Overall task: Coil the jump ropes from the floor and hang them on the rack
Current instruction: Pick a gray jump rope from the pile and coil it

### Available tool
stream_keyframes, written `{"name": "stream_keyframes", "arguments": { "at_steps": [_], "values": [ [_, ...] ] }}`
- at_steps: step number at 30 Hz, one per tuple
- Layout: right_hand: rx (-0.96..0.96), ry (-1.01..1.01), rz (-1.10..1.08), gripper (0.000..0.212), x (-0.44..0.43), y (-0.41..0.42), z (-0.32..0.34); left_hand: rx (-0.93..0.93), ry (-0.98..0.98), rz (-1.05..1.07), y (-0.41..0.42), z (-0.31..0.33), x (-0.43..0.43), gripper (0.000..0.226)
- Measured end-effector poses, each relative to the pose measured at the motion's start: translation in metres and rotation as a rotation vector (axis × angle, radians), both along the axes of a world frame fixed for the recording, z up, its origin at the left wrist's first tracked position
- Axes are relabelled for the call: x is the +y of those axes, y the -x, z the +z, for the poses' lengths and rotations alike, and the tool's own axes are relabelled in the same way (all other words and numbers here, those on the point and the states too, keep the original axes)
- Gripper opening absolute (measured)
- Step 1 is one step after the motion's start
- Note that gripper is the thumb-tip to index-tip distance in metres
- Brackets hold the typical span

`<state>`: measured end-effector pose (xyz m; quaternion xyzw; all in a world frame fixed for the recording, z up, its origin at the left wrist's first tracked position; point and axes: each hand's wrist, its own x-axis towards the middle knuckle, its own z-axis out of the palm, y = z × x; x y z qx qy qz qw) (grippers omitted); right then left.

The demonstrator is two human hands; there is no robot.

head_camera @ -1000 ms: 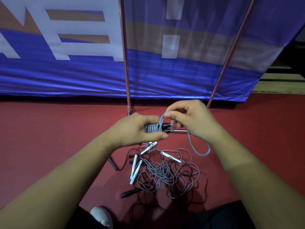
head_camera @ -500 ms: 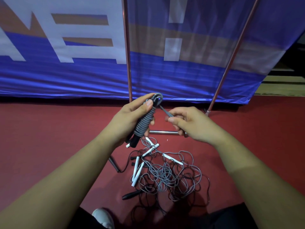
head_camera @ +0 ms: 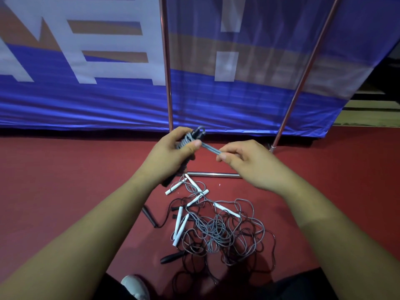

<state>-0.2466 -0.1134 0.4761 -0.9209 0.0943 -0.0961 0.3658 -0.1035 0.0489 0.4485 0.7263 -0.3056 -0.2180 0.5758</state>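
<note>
Above the rope pile (head_camera: 216, 230), the left hand (head_camera: 171, 152) grips the wound rope (head_camera: 186, 140) while the right hand (head_camera: 244, 159) pinches its loose end (head_camera: 211, 149), stretched rightward.

Dim indoor shot, light soft, from overhead judging by the lit hand tops; no hard-edged shadows. Brightest bit is the sheen band across the banner (head_camera: 108, 100) mid-frame, w/ a dark strip right under its hem. Floor (head_camera: 65, 174) is dull red, dropping to near black at bottom centre, where a broad shadow sits below the rope pile (head_camera: 216, 230). Far right edge v. dark. Small glare streak on chrome base bar (head_camera: 213, 174). Left hand (head_camera: 173, 152) & right hand (head_camera: 244, 161) evenly lit; the coiled rope (head_camera: 188, 139) they grip is slightly smeared, detail muddy. Banner's upper right hazy, low contrast. Wide-angle warp: right pole (head_camera: 303, 81) leans outward, arms (head_camera: 86, 234) balloon toward lower corners.
</note>
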Motion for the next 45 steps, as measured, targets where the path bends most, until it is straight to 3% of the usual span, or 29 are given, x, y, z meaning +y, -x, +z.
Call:
{"name": "stream_keyframes", "arguments": {
  "at_steps": [3, 7, 12, 15, 17, 19, 22, 24, 27, 33, 37, 42, 45],
  "values": [
    [0.051, 0.051, 0.067, 0.011, 0.002, 0.001, 0.002, -0.285, -0.179, 0.028, -0.002, -0.007, 0.002, 0.028],
    [0.067, 0.255, 0.173, 0.022, 0.005, 0.002, 0.002, -0.610, -0.504, -0.007, 0.004, -0.013, 0.001, 0.044],
    [-0.049, 0.224, 0.157, 0.010, -0.004, 0.003, -0.002, -0.618, -0.586, -0.368, 0.018, 0.001, 0.000, 0.048],
    [-0.104, 0.139, 0.132, 0.004, -0.008, 0.004, -0.003, -0.702, -0.617, -0.394, 0.031, 0.007, -0.002, 0.065],
    [-0.092, 0.017, 0.100, 0.006, -0.008, 0.004, -0.003, -0.737, -0.594, -0.373, 0.037, 0.002, 0.000, 0.062],
    [-0.090, -0.105, 0.049, 0.007, -0.010, 0.003, -0.005, -0.608, -0.491, -0.376, 0.038, 0.000, 0.000, 0.043],
    [-0.113, -0.351, 0.008, 0.008, -0.010, 0.001, -0.006, -0.088, -0.125, -0.428, 0.040, 0.004, 0.002, 0.021],
    [-0.120, -0.557, 0.012, 0.006, -0.008, 0.000, -0.006, 0.077, 0.027, -0.442, 0.042, 0.008, 0.002, 0.015],
    [-0.103, -0.693, -0.029, 0.013, -0.004, -0.002, -0.008, 0.189, 0.151, -0.395, 0.045, 0.009, 0.001, 0.020],
    [0.044, -0.984, -0.090, 0.016, 0.002, -0.006, -0.010, 0.413, 0.206, -0.214, 0.047, 0.000, -0.005, 0.049],
    [0.133, -1.087, -0.102, 0.015, 0.006, -0.007, -0.013, 0.523, 0.261, -0.182, 0.049, 0.000, -0.007, 0.041],
    [-0.023, -0.864, -0.226, 0.007, 0.009, -0.003, -0.014, 0.630, 0.293, -0.182, 0.044, 0.005, -0.005, 0.037],
    [-0.182, -0.933, -0.187, 0.013, 0.009, 0.000, -0.010, 0.657, 0.281, -0.164, 0.041, 0.008, -0.004, 0.035]
  ]
}}
